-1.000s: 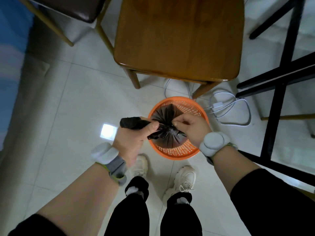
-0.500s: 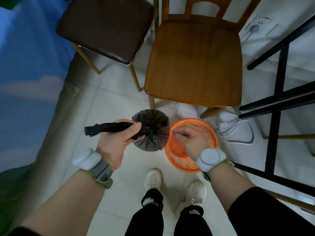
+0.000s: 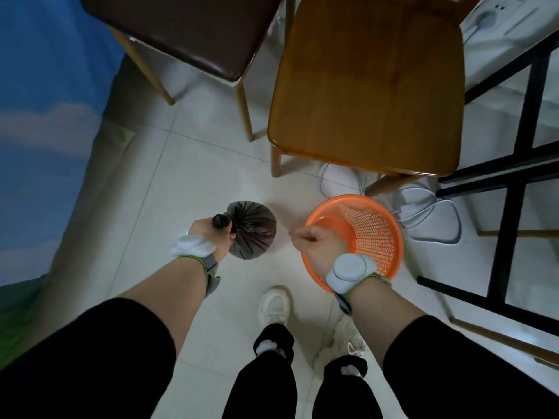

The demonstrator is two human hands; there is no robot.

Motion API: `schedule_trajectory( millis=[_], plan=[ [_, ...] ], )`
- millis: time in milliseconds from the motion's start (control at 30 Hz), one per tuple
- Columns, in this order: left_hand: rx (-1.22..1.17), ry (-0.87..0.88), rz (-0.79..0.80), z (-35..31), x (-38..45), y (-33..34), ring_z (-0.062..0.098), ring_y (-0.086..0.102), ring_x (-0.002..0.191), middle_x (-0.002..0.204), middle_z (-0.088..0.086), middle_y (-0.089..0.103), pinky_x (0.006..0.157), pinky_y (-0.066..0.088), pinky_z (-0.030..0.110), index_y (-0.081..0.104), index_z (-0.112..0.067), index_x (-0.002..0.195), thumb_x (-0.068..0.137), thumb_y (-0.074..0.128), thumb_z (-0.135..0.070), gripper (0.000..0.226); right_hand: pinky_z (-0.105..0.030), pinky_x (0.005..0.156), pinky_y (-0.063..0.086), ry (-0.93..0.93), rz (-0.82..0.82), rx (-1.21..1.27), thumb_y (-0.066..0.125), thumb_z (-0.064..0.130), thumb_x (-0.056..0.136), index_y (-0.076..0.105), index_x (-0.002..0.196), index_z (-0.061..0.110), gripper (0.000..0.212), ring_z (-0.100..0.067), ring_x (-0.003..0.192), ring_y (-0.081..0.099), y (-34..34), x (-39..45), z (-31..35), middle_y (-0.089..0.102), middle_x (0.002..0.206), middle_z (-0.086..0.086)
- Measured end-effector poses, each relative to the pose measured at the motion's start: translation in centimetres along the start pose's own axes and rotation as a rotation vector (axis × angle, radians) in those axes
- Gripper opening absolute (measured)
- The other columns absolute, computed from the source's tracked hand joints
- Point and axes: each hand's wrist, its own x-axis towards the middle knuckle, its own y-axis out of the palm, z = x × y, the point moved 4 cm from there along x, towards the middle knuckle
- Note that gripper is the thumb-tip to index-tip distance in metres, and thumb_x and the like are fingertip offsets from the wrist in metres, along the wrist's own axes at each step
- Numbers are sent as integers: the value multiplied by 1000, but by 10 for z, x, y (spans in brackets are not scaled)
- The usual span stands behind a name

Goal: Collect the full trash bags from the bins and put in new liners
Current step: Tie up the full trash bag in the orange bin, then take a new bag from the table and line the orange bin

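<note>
Trash bag (image 3: 252, 234) now lifted clear of orange bin (image 3: 375, 234), left hand (image 3: 211, 234) gripping its neck, right hand (image 3: 320, 246) curled, holding nothing, pale tiled floor (image 3: 193, 164).

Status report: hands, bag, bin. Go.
Left hand grips trash bag neck. Right hand curled, holding nothing, over orange bin. Bin unlined.

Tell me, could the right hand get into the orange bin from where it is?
Probably yes. The right hand hangs over the rim of the orange bin, which is open and unlined, with nothing between them.
</note>
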Motion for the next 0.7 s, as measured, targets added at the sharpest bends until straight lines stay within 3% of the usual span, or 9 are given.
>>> schedule_trajectory(
  millis=[67,133,233,333,400,500,567,633,700],
  plan=[
    [47,21,-110,9,7,1,33,66,84,90,22,68,86,54,39,59,-7,76,92,52,-23,24,-4,70,38,18,12,0,65,20,87,70,96,27,12,-4,87,59,2,3,-5,67,91,11],
    [76,58,-137,12,3,3,36,68,87,93,21,72,89,54,49,68,-11,80,86,57,-28,21,-9,73,39,34,18,-8,64,19,88,70,98,24,13,-6,90,59,3,4,-8,68,95,7],
    [105,47,-72,15,2,4,31,71,80,70,0,74,85,57,45,70,-30,58,78,53,-31,26,-10,73,39,59,-4,-67,63,22,88,71,102,23,16,-6,87,60,-4,-1,-11,67,92,10],
    [114,90,4,13,-3,6,24,68,73,57,-11,69,88,56,47,66,-37,53,79,53,-29,30,1,58,36,93,-29,-108,62,25,89,71,104,27,18,-2,74,56,-16,-12,-7,65,86,12],
    [112,122,37,3,-19,9,20,67,72,58,-15,69,88,56,48,67,-36,56,78,53,-29,27,3,56,36,90,-58,-135,62,23,89,71,103,25,17,-9,80,58,-28,-24,1,66,91,7],
    [141,165,76,-27,-55,14,26,69,76,59,-10,69,87,54,53,65,-34,55,76,53,-28,25,-12,78,39,89,-90,-164,62,23,88,72,104,23,19,-13,95,60,-47,-45,21,70,103,2],
    [236,223,112,-51,-84,20,26,64,70,65,-2,67,87,52,55,60,-33,55,78,52,-29,25,-18,84,38,94,-115,-148,62,22,88,73,104,22,19,-14,100,59,-60,-63,34,70,107,2],
    [298,289,122,-76,-115,26,30,65,75,74,7,71,86,55,49,62,-33,58,80,54,-31,24,-19,84,37,78,-145,-124,62,20,88,73,103,19,19,-12,98,57,-75,-84,49,69,104,2],
    [361,348,140,-98,-145,32,25,68,83,81,0,74,83,55,37,67,-37,70,83,56,-35,17,-19,84,37,61,-184,-93,62,17,87,73,103,17,19,-11,97,57,-94,-105,62,68,102,2]
  ],
)
